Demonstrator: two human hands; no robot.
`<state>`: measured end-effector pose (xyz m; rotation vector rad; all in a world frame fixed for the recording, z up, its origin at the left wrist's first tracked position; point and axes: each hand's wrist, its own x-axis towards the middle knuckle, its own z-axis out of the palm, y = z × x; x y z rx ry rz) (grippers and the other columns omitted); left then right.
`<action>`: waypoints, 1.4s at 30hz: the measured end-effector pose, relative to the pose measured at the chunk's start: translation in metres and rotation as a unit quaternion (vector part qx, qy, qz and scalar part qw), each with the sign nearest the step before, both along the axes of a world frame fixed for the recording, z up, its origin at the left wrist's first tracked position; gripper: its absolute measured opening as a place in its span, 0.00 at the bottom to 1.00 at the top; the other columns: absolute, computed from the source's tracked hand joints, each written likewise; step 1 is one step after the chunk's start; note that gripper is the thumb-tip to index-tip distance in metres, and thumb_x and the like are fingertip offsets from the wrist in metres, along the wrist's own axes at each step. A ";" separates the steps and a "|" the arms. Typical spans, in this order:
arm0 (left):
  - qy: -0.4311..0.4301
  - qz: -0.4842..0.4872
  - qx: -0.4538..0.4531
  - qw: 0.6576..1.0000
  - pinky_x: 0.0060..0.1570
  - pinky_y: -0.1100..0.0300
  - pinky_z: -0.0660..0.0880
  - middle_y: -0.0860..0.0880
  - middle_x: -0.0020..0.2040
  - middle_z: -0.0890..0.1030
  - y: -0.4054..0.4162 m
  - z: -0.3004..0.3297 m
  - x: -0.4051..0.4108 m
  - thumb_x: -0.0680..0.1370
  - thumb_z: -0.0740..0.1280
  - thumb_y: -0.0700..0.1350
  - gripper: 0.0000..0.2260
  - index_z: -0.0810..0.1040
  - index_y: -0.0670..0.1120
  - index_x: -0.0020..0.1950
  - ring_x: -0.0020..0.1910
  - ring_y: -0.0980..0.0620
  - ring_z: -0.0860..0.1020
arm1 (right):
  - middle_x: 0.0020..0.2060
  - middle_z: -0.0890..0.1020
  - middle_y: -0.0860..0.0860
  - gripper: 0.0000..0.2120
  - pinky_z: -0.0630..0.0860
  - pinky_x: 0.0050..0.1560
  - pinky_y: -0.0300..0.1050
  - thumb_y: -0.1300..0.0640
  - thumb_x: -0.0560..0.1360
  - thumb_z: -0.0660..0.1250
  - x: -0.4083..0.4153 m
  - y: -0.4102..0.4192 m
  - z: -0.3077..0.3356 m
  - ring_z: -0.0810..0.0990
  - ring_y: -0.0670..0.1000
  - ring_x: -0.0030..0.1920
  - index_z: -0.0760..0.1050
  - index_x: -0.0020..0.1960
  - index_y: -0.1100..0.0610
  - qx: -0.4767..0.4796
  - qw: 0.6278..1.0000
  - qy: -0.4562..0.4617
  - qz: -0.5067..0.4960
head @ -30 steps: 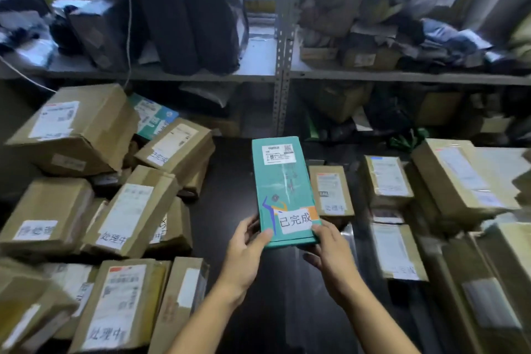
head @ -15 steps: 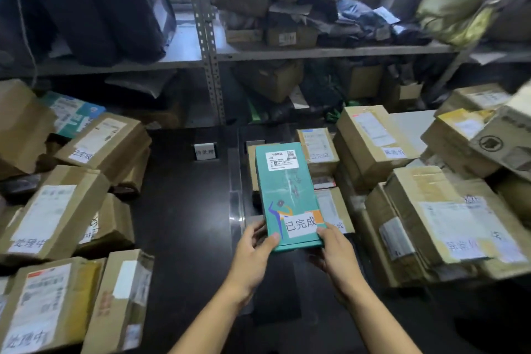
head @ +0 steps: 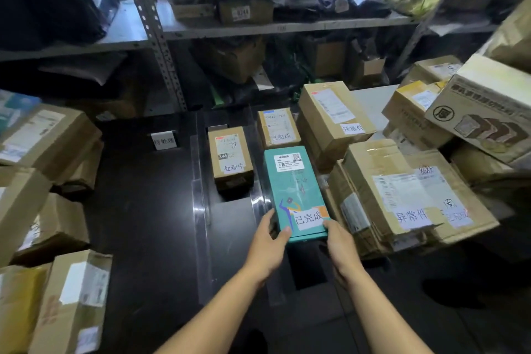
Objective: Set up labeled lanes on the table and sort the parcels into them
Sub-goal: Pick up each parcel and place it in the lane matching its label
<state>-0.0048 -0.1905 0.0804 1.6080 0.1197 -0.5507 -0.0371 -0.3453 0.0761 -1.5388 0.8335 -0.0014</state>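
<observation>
Parcel, teal [head: 296, 190]: long flat box with a white shipping label at its far end and a white tag reading 已完成 at its near end. It lay lengthwise over the dark counter [head: 143, 224], its near end held by both hands.

Left hand [head: 267, 247]: gripped the teal parcel's near left corner, thumb lying on the top face, fingers curled under the edge.

Right hand [head: 340, 247]: gripped the near right corner, fingers wrapped round the end beside the tag.

Small brown box [head: 278, 127]: just beyond the teal parcel's far end, in line with it, also marked 已完成.

Brown box marked 处理中 [head: 231, 156]: just left of the teal parcel, apart from it, with a clear strip [head: 255, 195] running along the counter between the two.

Second clear strip [head: 198, 195]: further left of the teal parcel, past the 处理中 box.

White card reading 待处理 [head: 163, 140]: standing on the counter well left of the teal parcel.

Large cartons tagged 异常件 [head: 402, 195]: stacked close on the teal parcel's right.

More brown boxes [head: 48, 138]: heaped well to its left.

Metal shelving [head: 281, 27]: behind the teal parcel, loaded with bags and cartons.
</observation>
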 end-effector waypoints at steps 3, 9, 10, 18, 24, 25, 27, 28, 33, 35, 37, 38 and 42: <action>0.007 0.007 0.003 1.000 0.65 0.58 0.74 0.52 0.66 0.76 -0.011 -0.003 0.003 0.80 0.66 0.40 0.23 0.66 0.53 0.72 0.66 0.55 0.74 | 0.34 0.84 0.45 0.15 0.72 0.34 0.31 0.60 0.81 0.58 0.006 -0.007 -0.005 0.78 0.36 0.34 0.79 0.39 0.57 -0.047 0.999 -0.004 -0.013; -0.005 0.009 0.025 1.000 0.69 0.50 0.71 0.50 0.68 0.75 -0.021 -0.003 0.007 0.80 0.66 0.39 0.24 0.65 0.49 0.75 0.68 0.53 0.73 | 0.40 0.79 0.41 0.11 0.68 0.31 0.24 0.57 0.83 0.57 0.011 -0.009 -0.011 0.76 0.35 0.38 0.75 0.45 0.50 -0.083 0.996 -0.011 -0.008; -0.006 0.008 0.028 1.000 0.69 0.50 0.71 0.50 0.68 0.75 -0.022 -0.003 0.006 0.80 0.66 0.39 0.24 0.65 0.49 0.75 0.68 0.54 0.73 | 0.41 0.80 0.41 0.10 0.68 0.31 0.24 0.56 0.83 0.57 0.011 -0.009 -0.012 0.76 0.34 0.39 0.76 0.48 0.50 -0.083 0.996 -0.012 -0.013; -0.005 -0.007 0.048 0.999 0.69 0.49 0.71 0.51 0.69 0.76 -0.024 -0.008 0.001 0.81 0.66 0.41 0.23 0.66 0.51 0.74 0.68 0.54 0.73 | 0.42 0.81 0.40 0.10 0.68 0.31 0.25 0.53 0.83 0.58 0.000 -0.009 -0.020 0.77 0.34 0.39 0.77 0.50 0.50 -0.088 0.995 0.000 -0.034; -0.041 -0.013 0.185 0.982 0.69 0.46 0.69 0.49 0.70 0.74 -0.028 -0.010 0.016 0.81 0.64 0.47 0.22 0.68 0.50 0.75 0.71 0.49 0.69 | 0.42 0.78 0.42 0.09 0.67 0.32 0.22 0.54 0.83 0.57 0.019 -0.009 -0.019 0.74 0.34 0.41 0.75 0.55 0.54 -0.115 0.993 -0.009 0.008; -0.047 -0.017 0.204 0.978 0.69 0.46 0.69 0.49 0.69 0.74 -0.028 -0.009 0.021 0.81 0.65 0.47 0.21 0.69 0.50 0.75 0.70 0.47 0.69 | 0.43 0.78 0.44 0.09 0.68 0.32 0.22 0.54 0.84 0.57 0.021 -0.008 -0.020 0.73 0.34 0.41 0.75 0.56 0.54 -0.121 0.992 -0.007 0.019; -0.054 -0.028 0.222 0.973 0.67 0.47 0.71 0.47 0.67 0.76 -0.027 -0.009 0.029 0.80 0.66 0.46 0.20 0.71 0.49 0.72 0.68 0.46 0.71 | 0.45 0.78 0.45 0.09 0.68 0.33 0.22 0.53 0.84 0.56 0.025 -0.010 -0.021 0.73 0.34 0.41 0.74 0.57 0.53 -0.138 0.990 0.003 0.042; -0.053 -0.032 0.225 0.972 0.66 0.47 0.72 0.47 0.66 0.77 -0.028 -0.009 0.031 0.80 0.67 0.46 0.19 0.73 0.49 0.71 0.67 0.46 0.72 | 0.46 0.78 0.45 0.10 0.68 0.33 0.22 0.53 0.84 0.56 0.026 -0.012 -0.023 0.73 0.34 0.41 0.74 0.58 0.54 -0.146 0.988 0.004 0.051; -0.053 -0.035 0.250 0.966 0.66 0.52 0.72 0.48 0.63 0.78 -0.029 -0.015 0.034 0.78 0.69 0.46 0.19 0.74 0.50 0.69 0.67 0.49 0.71 | 0.47 0.79 0.47 0.13 0.68 0.33 0.24 0.54 0.83 0.57 0.027 -0.015 -0.027 0.75 0.37 0.41 0.76 0.60 0.58 -0.177 0.982 0.005 0.067; -0.051 -0.033 0.257 0.965 0.65 0.52 0.71 0.49 0.64 0.78 -0.030 -0.017 0.032 0.79 0.69 0.47 0.21 0.72 0.51 0.71 0.68 0.50 0.70 | 0.46 0.79 0.45 0.12 0.68 0.33 0.24 0.54 0.83 0.58 0.025 -0.015 -0.028 0.74 0.35 0.41 0.76 0.61 0.57 -0.175 0.982 0.007 0.070; -0.050 -0.030 0.250 0.966 0.66 0.51 0.73 0.50 0.65 0.77 -0.029 -0.018 0.030 0.79 0.69 0.47 0.22 0.71 0.50 0.72 0.68 0.50 0.70 | 0.44 0.79 0.42 0.11 0.67 0.34 0.25 0.53 0.83 0.59 0.025 -0.015 -0.026 0.75 0.35 0.42 0.76 0.61 0.55 -0.169 0.983 0.011 0.073; -0.048 -0.027 0.240 0.969 0.65 0.50 0.74 0.50 0.65 0.77 -0.029 -0.018 0.029 0.79 0.69 0.47 0.22 0.71 0.49 0.72 0.67 0.50 0.72 | 0.44 0.78 0.40 0.11 0.67 0.35 0.26 0.52 0.82 0.60 0.025 -0.015 -0.025 0.75 0.36 0.42 0.76 0.60 0.54 -0.168 0.983 0.013 0.074; -0.049 -0.017 0.212 0.976 0.59 0.56 0.78 0.50 0.65 0.78 -0.027 -0.018 0.028 0.79 0.69 0.45 0.20 0.72 0.49 0.71 0.63 0.53 0.76 | 0.45 0.80 0.40 0.10 0.68 0.36 0.29 0.51 0.82 0.61 0.022 -0.014 -0.021 0.76 0.36 0.43 0.76 0.60 0.53 -0.177 0.981 0.011 0.080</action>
